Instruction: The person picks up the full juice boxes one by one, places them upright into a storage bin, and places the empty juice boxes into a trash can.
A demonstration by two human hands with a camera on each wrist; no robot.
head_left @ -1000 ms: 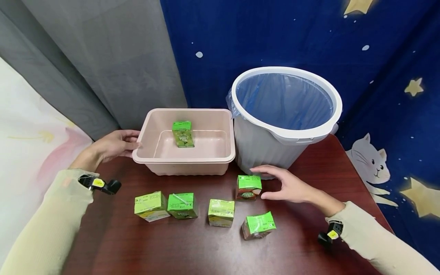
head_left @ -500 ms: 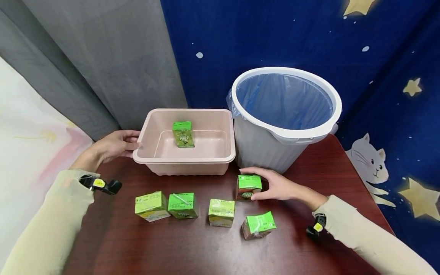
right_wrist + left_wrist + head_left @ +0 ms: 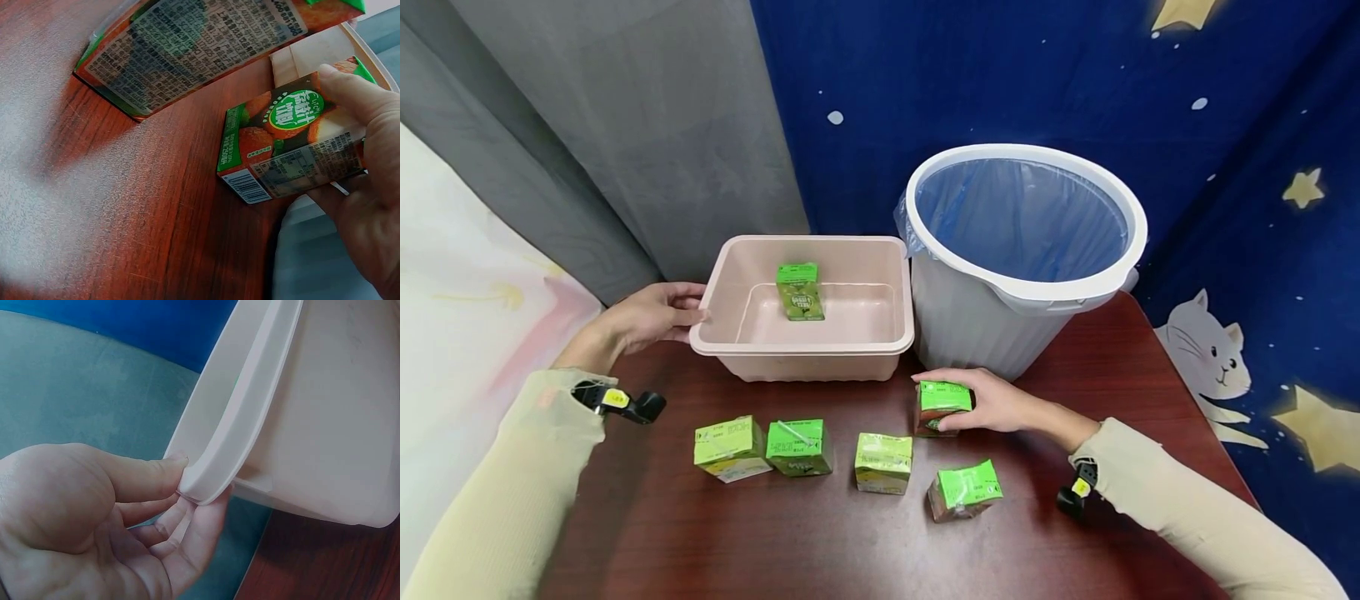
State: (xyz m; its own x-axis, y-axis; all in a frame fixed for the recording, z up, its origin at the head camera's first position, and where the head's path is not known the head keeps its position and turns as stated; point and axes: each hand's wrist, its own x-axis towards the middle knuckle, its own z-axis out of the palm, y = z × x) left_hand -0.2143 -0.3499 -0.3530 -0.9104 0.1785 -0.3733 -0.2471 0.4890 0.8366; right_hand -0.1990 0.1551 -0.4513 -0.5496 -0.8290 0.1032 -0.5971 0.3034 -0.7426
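Observation:
My left hand (image 3: 651,319) pinches the left rim of the pale pink plastic tub (image 3: 812,350); in the left wrist view the thumb lies over the rim (image 3: 228,453) and the fingers are beneath it. A green-topped juice box (image 3: 796,296) is inside the tub. My right hand (image 3: 992,402) grips a brown juice box with a green top (image 3: 943,396), thumb on its front and fingers behind, as the right wrist view shows. This juice box (image 3: 290,134) stands upright on the table, in front of the bin.
A grey bin (image 3: 977,325) with a clear liner stands right of the tub. Toward me on the table are a second brown juice box (image 3: 966,492), a yellow one (image 3: 883,464), a green one (image 3: 797,450) and a yellow-green one (image 3: 730,450). Curtains hang behind.
My right hand has moved left onto the brown juice box, and its thumb and fingers have closed round it. My left hand has stayed at the tub's rim.

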